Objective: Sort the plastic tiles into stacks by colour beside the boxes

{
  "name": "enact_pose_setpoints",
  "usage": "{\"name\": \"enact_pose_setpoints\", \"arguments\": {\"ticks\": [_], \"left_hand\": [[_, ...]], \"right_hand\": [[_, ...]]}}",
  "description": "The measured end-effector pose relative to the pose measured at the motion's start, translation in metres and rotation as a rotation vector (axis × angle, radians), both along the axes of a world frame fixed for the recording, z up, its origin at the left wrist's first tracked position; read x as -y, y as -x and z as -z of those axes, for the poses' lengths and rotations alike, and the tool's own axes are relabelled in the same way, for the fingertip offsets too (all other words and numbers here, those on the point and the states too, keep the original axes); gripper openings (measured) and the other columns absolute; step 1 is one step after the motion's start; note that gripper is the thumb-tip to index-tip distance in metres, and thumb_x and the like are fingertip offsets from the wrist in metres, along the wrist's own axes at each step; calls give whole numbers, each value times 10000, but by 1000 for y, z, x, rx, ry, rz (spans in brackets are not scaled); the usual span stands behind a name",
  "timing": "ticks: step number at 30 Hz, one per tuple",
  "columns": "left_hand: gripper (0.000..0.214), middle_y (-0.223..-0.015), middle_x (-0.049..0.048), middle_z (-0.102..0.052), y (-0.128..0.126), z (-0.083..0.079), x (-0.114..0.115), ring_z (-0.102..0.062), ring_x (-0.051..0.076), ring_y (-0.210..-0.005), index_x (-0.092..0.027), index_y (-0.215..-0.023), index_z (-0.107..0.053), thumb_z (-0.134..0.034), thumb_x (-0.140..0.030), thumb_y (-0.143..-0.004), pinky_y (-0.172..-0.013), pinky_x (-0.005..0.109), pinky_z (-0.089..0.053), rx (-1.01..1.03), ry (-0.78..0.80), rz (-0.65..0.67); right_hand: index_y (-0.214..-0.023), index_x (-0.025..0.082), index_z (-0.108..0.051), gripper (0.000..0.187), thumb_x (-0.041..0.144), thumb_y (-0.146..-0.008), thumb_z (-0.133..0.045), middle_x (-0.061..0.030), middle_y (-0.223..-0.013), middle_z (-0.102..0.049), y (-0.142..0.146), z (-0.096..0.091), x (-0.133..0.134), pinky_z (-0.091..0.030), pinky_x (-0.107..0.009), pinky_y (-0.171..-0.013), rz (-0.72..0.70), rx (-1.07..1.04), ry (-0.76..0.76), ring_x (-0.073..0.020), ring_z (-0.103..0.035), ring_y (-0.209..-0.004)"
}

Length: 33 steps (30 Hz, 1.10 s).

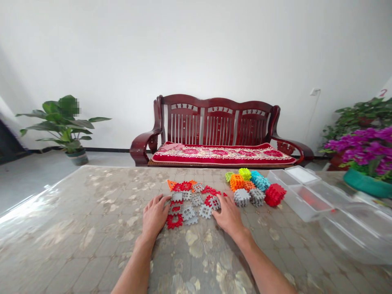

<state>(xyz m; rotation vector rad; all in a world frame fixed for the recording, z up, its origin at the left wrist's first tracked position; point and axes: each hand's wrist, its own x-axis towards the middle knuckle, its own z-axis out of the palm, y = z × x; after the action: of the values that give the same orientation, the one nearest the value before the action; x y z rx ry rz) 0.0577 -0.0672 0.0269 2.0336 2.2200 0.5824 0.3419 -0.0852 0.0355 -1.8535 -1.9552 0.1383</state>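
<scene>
Loose plastic interlocking tiles lie spread on the table in front of me, red, grey and a few orange. My left hand rests palm down at their left edge, fingers stretched out, fingertips beside a grey solid tile. Below those fingertips is a red tile with a round opening. On the right, my right hand is spread, thumb and forefinger apart and touching or close to a grey window tile. Another grey window tile sits just left of that thumb. Neither hand lifts anything.
Sorted stacks stand at right: orange, blue, red, grey and lime. Beyond them are clear plastic boxes and purple flowers in a teal pot. A wooden bench stands behind the table.
</scene>
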Motion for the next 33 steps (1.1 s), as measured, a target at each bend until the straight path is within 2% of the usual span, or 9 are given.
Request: {"name": "enact_pose_setpoints", "arguments": {"ticks": [7, 12, 16, 20, 24, 27, 33], "left_hand": [[404, -1417, 60, -575, -1, -1, 1, -517, 268, -1287, -328, -1259, -654, -442, -268, -920, -1055, 447, -399, 3, -6, 2], [409, -1424, 60, -567, 0, -1, 1, -515, 265, -1289, -327, -1267, -648, -434, -264, -925, -1064, 448, -391, 3, 0, 7], [405, -1415, 56, -574, 0, 0, 0, -514, 270, -1290, -329, -1264, -651, -435, -271, -926, -1069, 454, -387, 3, 1, 6], [405, -1414, 63, -571, 0, -1, 0, -505, 274, -1298, -317, -1268, -650, -428, -277, -932, -1065, 454, -390, 8, 7, 15], [407, -1418, 61, -565, 0, -2, 0, -502, 268, -1304, -327, -1271, -645, -428, -277, -930, -1062, 443, -391, 4, 20, 11], [409, -1416, 61, -566, 0, -2, 0, -505, 263, -1302, -328, -1270, -646, -432, -271, -926, -1061, 435, -390, 0, 19, 12], [396, -1400, 53, -585, 0, -1, 1, -519, 255, -1282, -339, -1252, -659, -457, -272, -919, -1049, 417, -399, 2, -4, 4]], "right_hand": [[-1373, 169, -530, 553, 172, -823, -579, -108, -1231, -671, 2, 4, 1, -423, -357, -1005, 56, 6, 15, -263, -581, -1151], [-1366, 172, -536, 545, 268, -834, -603, -118, -1294, -634, 2, 6, -4, -409, -365, -1040, 62, -66, -25, -266, -552, -1216], [-1338, 175, -567, 500, 231, -841, -562, -103, -1288, -643, 9, 0, -13, -388, -375, -1072, -11, -99, -43, -254, -546, -1222], [-1381, 161, -542, 587, 148, -794, -543, -97, -1409, -574, 10, -10, -30, -332, -374, -1122, -152, -67, -49, -233, -490, -1293], [-1427, 213, -509, 695, 108, -740, -529, -52, -1474, -525, 4, -17, -46, -299, -409, -1136, -260, 18, 62, -253, -415, -1366], [-1445, 203, -492, 717, 108, -735, -526, -70, -1432, -565, -1, -20, -54, -342, -391, -1093, -309, 58, 145, -259, -467, -1319], [-1401, 200, -533, 647, 141, -758, -576, -103, -1324, -625, -2, -18, -54, -383, -360, -1036, -290, 70, 105, -242, -544, -1205]]}}
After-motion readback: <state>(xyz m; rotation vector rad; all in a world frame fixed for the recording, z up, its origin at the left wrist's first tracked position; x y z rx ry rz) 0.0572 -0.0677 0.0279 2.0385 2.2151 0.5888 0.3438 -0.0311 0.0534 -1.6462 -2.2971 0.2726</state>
